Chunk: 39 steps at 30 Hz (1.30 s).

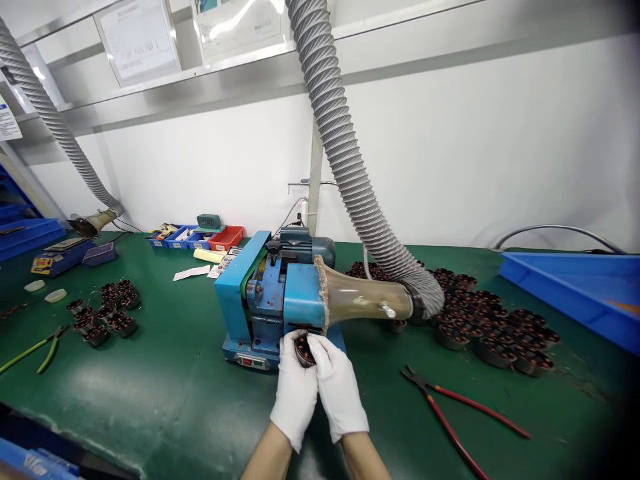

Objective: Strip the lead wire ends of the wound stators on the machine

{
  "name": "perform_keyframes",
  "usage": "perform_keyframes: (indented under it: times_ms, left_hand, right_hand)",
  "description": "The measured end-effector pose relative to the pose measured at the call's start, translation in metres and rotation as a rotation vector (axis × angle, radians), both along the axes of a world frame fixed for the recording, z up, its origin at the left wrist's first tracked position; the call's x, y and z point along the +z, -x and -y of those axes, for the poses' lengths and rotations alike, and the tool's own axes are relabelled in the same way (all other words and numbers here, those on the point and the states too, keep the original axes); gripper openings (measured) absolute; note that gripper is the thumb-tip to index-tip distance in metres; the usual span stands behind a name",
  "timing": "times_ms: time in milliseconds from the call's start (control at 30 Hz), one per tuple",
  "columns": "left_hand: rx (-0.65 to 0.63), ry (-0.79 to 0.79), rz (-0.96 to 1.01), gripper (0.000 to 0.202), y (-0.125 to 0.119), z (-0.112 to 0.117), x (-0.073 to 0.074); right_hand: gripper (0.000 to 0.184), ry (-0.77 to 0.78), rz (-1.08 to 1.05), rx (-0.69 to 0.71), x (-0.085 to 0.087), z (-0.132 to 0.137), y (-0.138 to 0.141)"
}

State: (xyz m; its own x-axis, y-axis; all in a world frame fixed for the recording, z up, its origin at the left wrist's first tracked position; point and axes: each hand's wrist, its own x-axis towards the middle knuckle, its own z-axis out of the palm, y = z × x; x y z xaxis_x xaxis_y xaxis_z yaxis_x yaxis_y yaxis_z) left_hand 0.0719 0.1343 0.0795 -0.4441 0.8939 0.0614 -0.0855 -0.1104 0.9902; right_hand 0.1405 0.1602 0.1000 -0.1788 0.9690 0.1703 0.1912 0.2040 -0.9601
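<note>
Left hand [295,393] and right hand [340,390], both white-gloved, pinch one coil [304,352] between them. Coil is right at the front of the blue machine [304,293], mid-table; can't tell if they touch. Switch plate [251,362] low on the machine front: red and green buttons, lettering too small to read. Clear hood [367,298] on its right side, into grey hose [345,147]. Red pliers [425,387] toward the table's [190,393] front right corner. Big coil batch [495,350] behind them, blue tray [555,290] at the right edge. Smaller batch [107,313] toward the left edge, green pliers [55,339] just beside. Red bin [227,238] and blue bins [180,238] along the back edge, tags unreadable. Sheets [135,40] on the rack above: print too blurred.
</note>
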Motion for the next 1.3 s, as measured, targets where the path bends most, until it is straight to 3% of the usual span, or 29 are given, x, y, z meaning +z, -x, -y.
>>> perform_keyframes:
  times_ms: [200, 367, 433, 500, 600, 667, 833, 933, 1033, 1100, 1233, 1300]
  left_hand:
    - [-0.041, 0.083, -0.029, 0.040, 0.000, 0.041, 0.007]
    - [0.006, -0.068, -0.230, 0.054, 0.006, 0.073, -0.004]
    - [-0.019, -0.136, -0.358, 0.055, 0.009, 0.075, -0.010]
    - [0.010, -0.197, -0.447, 0.052, 0.012, 0.075, -0.015]
    - [0.116, -0.188, -0.408, 0.052, 0.011, 0.075, -0.016]
    - [0.103, -0.143, -0.358, 0.054, 0.007, 0.076, -0.013]
    - [0.002, -0.113, -0.357, 0.051, -0.002, 0.081, -0.006]
    - [0.029, -0.127, -0.345, 0.047, -0.004, 0.082, -0.003]
    - [0.073, -0.120, -0.314, 0.046, -0.006, 0.077, 0.000]
    - [0.124, -0.051, -0.244, 0.048, -0.008, 0.069, 0.002]
    - [0.147, 0.156, -0.055, 0.048, -0.011, 0.043, 0.004]
    - [0.125, 0.172, 0.018, 0.046, -0.011, 0.028, 0.002]
  right_hand:
    - [0.034, 0.034, 0.010, 0.082, 0.001, 0.035, -0.015]
    - [0.026, -0.039, 0.034, 0.149, 0.008, 0.051, -0.038]
    - [0.035, -0.009, 0.021, 0.109, 0.015, 0.044, -0.043]
    - [0.047, 0.075, -0.142, 0.084, 0.020, 0.036, -0.045]
    - [0.039, 0.314, -0.468, 0.121, 0.024, 0.035, -0.042]
    - [0.037, 0.411, -0.520, 0.175, 0.025, 0.041, -0.036]
    - [0.024, 0.370, -0.483, 0.114, 0.029, 0.047, -0.021]
    - [0.024, 0.465, -0.705, 0.078, 0.030, 0.035, -0.022]
    - [0.025, 0.416, -0.920, -0.064, 0.025, 0.025, -0.028]
    - [0.024, 0.339, -0.782, -0.070, 0.017, 0.025, -0.029]
    - [0.026, 0.231, -0.410, 0.116, 0.004, 0.029, -0.019]
    - [0.027, 0.201, -0.365, 0.074, -0.001, 0.023, -0.011]
